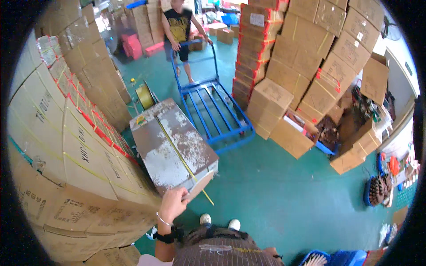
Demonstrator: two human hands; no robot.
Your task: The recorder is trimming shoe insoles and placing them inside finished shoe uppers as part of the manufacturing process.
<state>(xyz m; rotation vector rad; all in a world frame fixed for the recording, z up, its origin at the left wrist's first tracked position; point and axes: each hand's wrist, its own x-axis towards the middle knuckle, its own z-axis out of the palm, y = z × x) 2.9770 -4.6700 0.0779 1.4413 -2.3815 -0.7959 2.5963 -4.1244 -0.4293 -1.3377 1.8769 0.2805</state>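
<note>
My left hand (pixel 173 205), with a bracelet and a dark band at its wrist, is at the near edge of a strapping machine (pixel 155 164). Its fingers are curled together; what they hold, if anything, is hidden. The machine's top is brown with worn pale patches. Across it runs a yellow packing strap (pixel 177 153), whose loose end hangs past the near edge, right of my hand. Behind the machine stands a reel of yellow strap (pixel 144 97). Of my right hand (pixel 271 251) only a bit near the wrist shows at the lower edge; its fingers are hidden.
Beyond the machine, a person (pixel 179 24) holds the handle of a blue flatbed trolley (pixel 208 104). Stacked cartons (pixel 84 146) wall in the left; more cartons (pixel 301 44) rise at the right. Open cartons (pixel 293 137) and blue baskets (pixel 372 191) sit on the green floor.
</note>
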